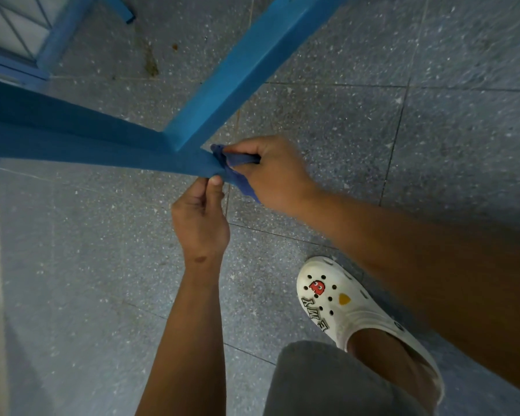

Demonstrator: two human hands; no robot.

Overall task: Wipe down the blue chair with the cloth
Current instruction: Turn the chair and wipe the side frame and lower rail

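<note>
Cloth (pixel 233 169) bunched against the corner of the blue chair (pixel 132 145).
My right hand (pixel 270 172) grips it with curled fingers; my left hand (pixel 200 217) pinches the chair's edge.

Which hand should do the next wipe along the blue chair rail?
Right hand: it already grips the cloth against the blue chair corner. The left hand only pinches that corner.

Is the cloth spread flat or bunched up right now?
Bunched: the cloth is crumpled in the right hand against the chair rail end.
</note>
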